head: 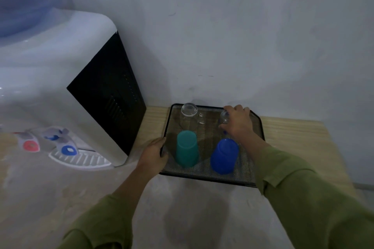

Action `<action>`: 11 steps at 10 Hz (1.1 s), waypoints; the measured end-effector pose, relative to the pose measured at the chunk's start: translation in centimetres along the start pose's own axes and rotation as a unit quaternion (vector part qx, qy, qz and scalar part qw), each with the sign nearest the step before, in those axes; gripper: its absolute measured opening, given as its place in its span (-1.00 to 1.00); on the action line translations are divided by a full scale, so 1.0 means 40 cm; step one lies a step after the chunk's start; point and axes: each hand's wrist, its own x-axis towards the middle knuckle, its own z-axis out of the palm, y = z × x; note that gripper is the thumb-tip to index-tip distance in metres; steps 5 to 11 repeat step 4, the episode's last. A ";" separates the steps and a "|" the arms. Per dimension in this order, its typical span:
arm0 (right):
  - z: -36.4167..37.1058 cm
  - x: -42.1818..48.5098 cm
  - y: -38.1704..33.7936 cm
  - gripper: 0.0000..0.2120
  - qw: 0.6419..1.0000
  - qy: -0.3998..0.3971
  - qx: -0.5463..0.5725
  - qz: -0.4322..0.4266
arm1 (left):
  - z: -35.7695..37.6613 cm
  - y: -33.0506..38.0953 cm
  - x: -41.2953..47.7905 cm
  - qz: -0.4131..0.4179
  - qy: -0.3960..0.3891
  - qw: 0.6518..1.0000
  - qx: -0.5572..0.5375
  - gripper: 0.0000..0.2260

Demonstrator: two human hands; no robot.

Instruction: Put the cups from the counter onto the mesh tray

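Note:
A black mesh tray (245, 176) lies on the counter against the wall. Upside down on it stand a teal cup (186, 149) at the front left, a blue cup (224, 156) at the front right and a clear glass mug (189, 117) at the back left. My right hand (237, 122) is closed around a small clear glass (224, 117) at the tray's back right corner. My left hand (154, 152) grips the tray's left rim.
A white water dispenser (66, 79) with a black side panel stands just left of the tray, its red and blue taps and drip grille at the front. The grey wall rises right behind the tray. A light wooden surface (293, 137) extends to the right.

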 end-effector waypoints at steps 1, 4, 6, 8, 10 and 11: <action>-0.003 -0.001 -0.005 -0.34 1.000 -0.009 -0.013 0.004 | -0.004 0.002 0.001 0.006 -0.001 1.000 0.004 -0.57; -0.062 -0.016 -0.044 -0.34 1.000 -0.011 0.005 0.027 | -0.048 0.039 0.008 -0.007 -0.051 0.997 0.056 -0.60; -0.062 -0.016 -0.044 -0.34 1.000 -0.011 0.005 0.027 | -0.048 0.039 0.008 -0.007 -0.051 0.997 0.056 -0.60; -0.062 -0.016 -0.044 -0.34 1.000 -0.011 0.005 0.027 | -0.048 0.039 0.008 -0.007 -0.051 0.997 0.056 -0.60; -0.062 -0.016 -0.044 -0.34 1.000 -0.011 0.005 0.027 | -0.048 0.039 0.008 -0.007 -0.051 0.997 0.056 -0.60; -0.062 -0.016 -0.044 -0.34 1.000 -0.011 0.005 0.027 | -0.048 0.039 0.008 -0.007 -0.051 0.997 0.056 -0.60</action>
